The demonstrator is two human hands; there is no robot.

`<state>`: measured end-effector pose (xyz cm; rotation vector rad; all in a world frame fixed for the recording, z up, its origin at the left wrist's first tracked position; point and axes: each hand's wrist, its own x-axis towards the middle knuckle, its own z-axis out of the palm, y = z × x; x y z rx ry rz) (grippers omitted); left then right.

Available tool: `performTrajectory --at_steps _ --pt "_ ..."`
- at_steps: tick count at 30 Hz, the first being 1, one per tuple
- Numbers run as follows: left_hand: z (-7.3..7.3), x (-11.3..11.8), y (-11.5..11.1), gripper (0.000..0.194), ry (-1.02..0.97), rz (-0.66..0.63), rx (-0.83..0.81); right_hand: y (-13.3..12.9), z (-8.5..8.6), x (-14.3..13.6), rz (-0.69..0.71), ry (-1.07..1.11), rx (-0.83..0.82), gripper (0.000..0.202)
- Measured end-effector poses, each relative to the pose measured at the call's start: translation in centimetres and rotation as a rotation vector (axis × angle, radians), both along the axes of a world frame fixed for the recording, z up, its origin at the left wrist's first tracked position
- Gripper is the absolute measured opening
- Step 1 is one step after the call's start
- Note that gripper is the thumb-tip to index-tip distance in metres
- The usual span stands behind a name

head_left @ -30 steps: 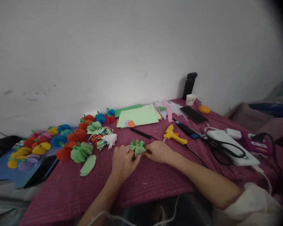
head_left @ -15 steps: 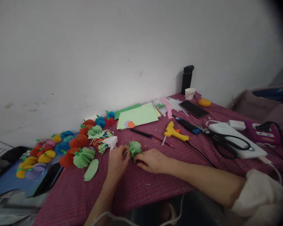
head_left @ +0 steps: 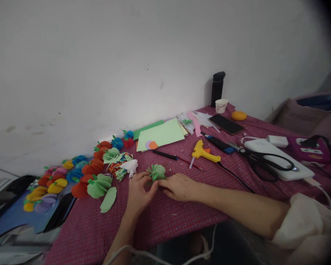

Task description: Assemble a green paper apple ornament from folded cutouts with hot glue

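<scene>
A light green paper pumpkin (head_left: 157,171), made of fanned folded layers, sits between my hands over the checked cloth. My left hand (head_left: 139,191) curves around its left side, fingers behind and thumb in front. At the lower right edge, my right hand (head_left: 179,187) pinches it with bent fingers; the fingertips are partly hidden. To the left stand finished paper pumpkins in several colours, the nearest one light green (head_left: 99,186). A flat stack of light green paper pieces (head_left: 108,200) lies beside it. Paper scraps (head_left: 120,167) and a crumpled white tissue (head_left: 131,167) are behind my left hand.
A yellow glue gun (head_left: 202,151) with its black cord lies right of centre. Near it are a pen (head_left: 164,154), a utility knife (head_left: 217,143), black scissors (head_left: 264,162) on a white power bank (head_left: 281,162), a phone (head_left: 226,124), a paper cup (head_left: 221,106) and green paper sheets (head_left: 161,136).
My left thumb has come away from the pumpkin's side and now extends in front of it. The pumpkin has tilted slightly, showing more of its fanned edges. The camera view has shifted a little.
</scene>
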<state>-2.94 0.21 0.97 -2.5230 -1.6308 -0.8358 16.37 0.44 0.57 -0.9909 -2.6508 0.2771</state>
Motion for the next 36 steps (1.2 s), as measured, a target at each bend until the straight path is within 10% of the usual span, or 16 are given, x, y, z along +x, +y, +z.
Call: performTrajectory --at_steps 14,36 --pt "-0.61 -0.24 0.46 0.02 0.022 0.037 0.01 0.29 0.23 0.01 -0.066 0.035 -0.002 0.06" --pt "-0.82 -0.33 0.96 0.025 -0.179 0.028 -0.075 0.85 0.19 -0.07 -0.33 0.068 0.04 0.026"
